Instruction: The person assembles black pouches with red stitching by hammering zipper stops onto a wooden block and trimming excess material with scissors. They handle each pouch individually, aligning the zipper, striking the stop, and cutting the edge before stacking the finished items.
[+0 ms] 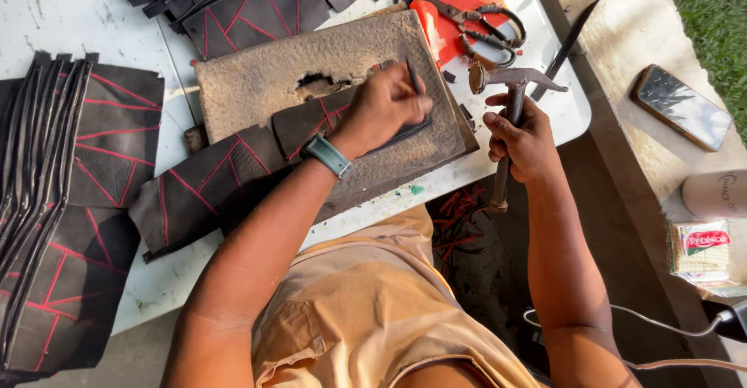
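My left hand [385, 106] presses a thin dark metal punch [414, 75] upright onto a black leather piece with red stitching [226, 174]. That piece lies across a worn brown cutting board [272, 77] with a gouged hole. A teal watch sits on the left wrist. My right hand [525, 139] grips the wooden handle of a claw hammer [510, 80], whose steel head is raised just right of the punch, apart from it.
Stacks of black leather pieces with red lines [70, 201] lie on the white table [545, 115] at left and at the top [249, 3]. Scissors [478, 22] rest on a red sheet. On the stone ledge at right: phone [683, 106], small packet [700, 249], cable.
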